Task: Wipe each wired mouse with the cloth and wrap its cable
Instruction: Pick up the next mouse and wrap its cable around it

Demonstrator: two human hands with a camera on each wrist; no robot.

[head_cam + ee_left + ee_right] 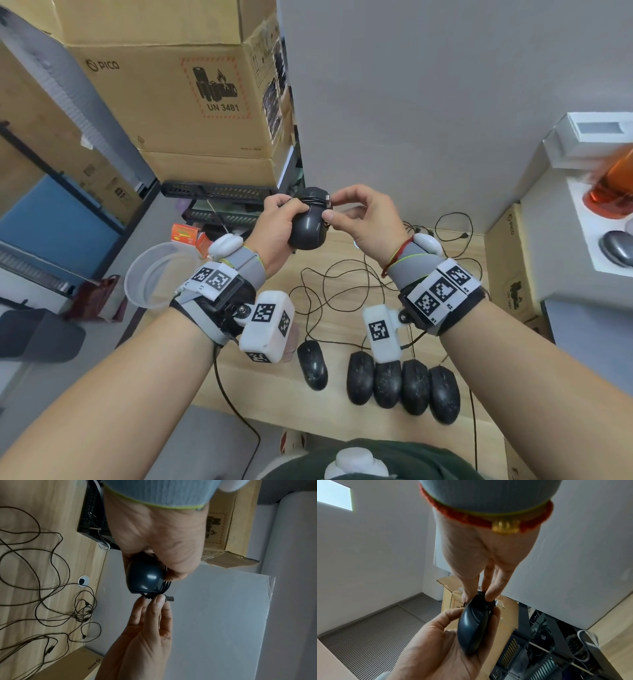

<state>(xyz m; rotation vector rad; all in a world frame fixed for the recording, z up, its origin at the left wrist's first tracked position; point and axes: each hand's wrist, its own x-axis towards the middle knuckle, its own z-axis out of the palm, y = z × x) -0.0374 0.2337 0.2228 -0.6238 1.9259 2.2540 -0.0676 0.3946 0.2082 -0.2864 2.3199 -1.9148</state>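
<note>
Black mouse [307,222] upright (cable-wound) between hands

The head view looks down from above onto the tabletop [260,387], both forearms reaching up the frame. The left wrist view looks close along the left hand [154,534], tabletop at frame left. The right wrist view looks close along the right hand [481,555] toward wall and boxes. All three share the held mouse [306,222].

Five mice [397,382] lie in a row on the table [267,394], cables [346,284] behind them
</note>
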